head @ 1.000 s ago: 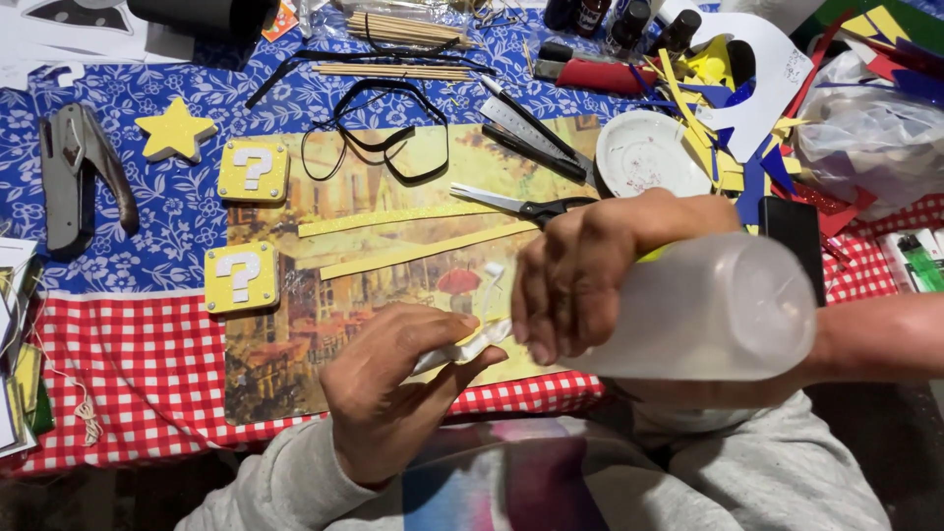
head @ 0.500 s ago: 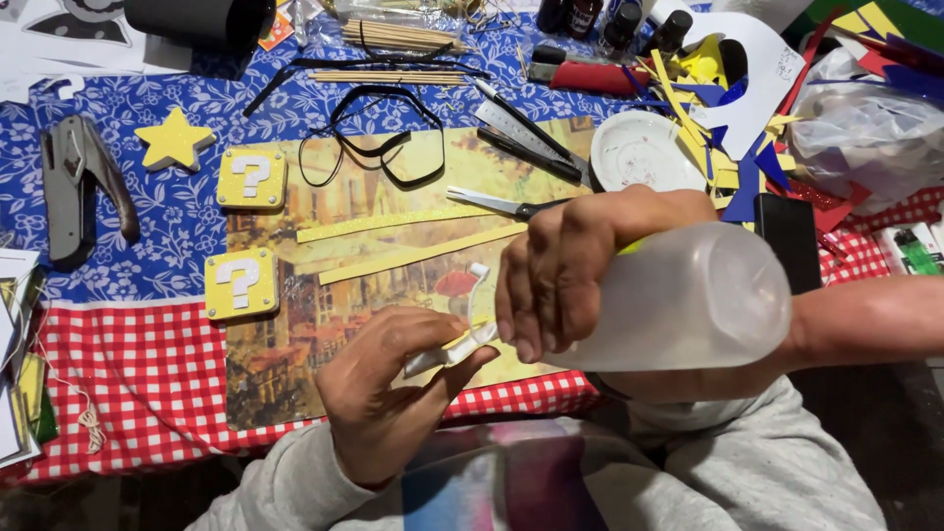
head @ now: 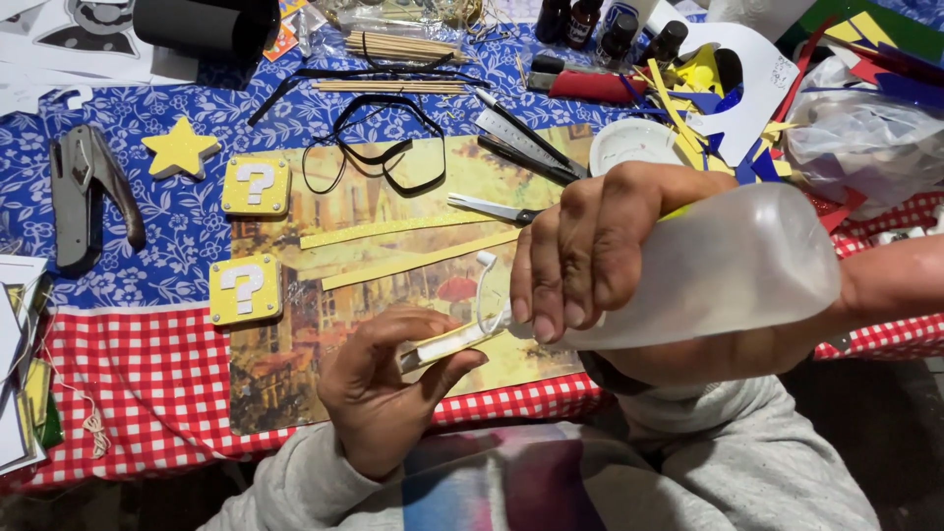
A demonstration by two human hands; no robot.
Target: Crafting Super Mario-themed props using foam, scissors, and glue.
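a: glue bottle (head: 718,265), translucent white, lies nearly sideways in the right hand (head: 590,251), nozzle aimed toward seven o'clock. the fingers are clenched around its neck end, knuckles up.

b: and the left hand (head: 383,388)?

a: it pinches a small yellow foam strip (head: 442,344) between thumb and fingertips, just past the table edge at the picture's six o'clock. the bottle's tip meets the strip's right end; white glue lies along the strip's top face. a thin white loop (head: 482,285), perhaps the cap tether, curls up at the nozzle, though i cannot tell for sure.

b: what lies beneath?

a: a painted street-scene placemat (head: 295,364) on a tablecloth (head: 147,354), blue floral above, red gingham below. two long yellow strips (head: 413,246) rest on the mat at the hands' eleven o'clock.

b: further out?

a: two yellow question-mark blocks (head: 254,187) toward nine and ten o'clock, a glittery yellow star (head: 179,149) beyond them, a grey hole punch (head: 84,197) farther toward nine. scissors (head: 492,208) sit just beside the right knuckles at twelve, a black cord loop (head: 379,147) and wooden sticks (head: 398,46) farther up. a white lid (head: 629,146) and coloured foam scraps (head: 708,108) lie at one o'clock.
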